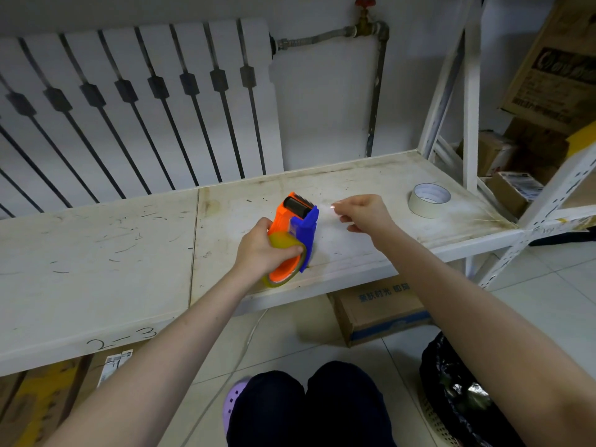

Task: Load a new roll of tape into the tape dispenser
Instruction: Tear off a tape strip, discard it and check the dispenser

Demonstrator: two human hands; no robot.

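So here the orange and blue plastic handheld tape dispenser sits on the scuffed white shelf board, close to its front edge, with a roll of clear yellowish packing tape already seated on the hub. The left hand is wrapped over the roll and the back of the dispenser, pinning both down. The right hand is just beside the dispenser head, thumb and fingertips pinched narrow. Looks like it's got the loose tape end, and there's a faint sheen between hand and roller, but honestly the clear tape is hard to make out, so I can't swear to it.

What could go wrong: if that end slips out of the pinch it'll snap back and stick flat to the roll, and then you're picking at it with a nail again. Pull off at an angle and clear tape tends to fold onto itself or split. Also the serrated blade is right there by the fingers.

Orientation: the dispenser's long axis runs from the front edge back toward the wall, tilted slightly right. The black roller and toothed cutter point away, the roll end toward the person.

A flat beige masking tape roll lies well apart on the right, untouched.
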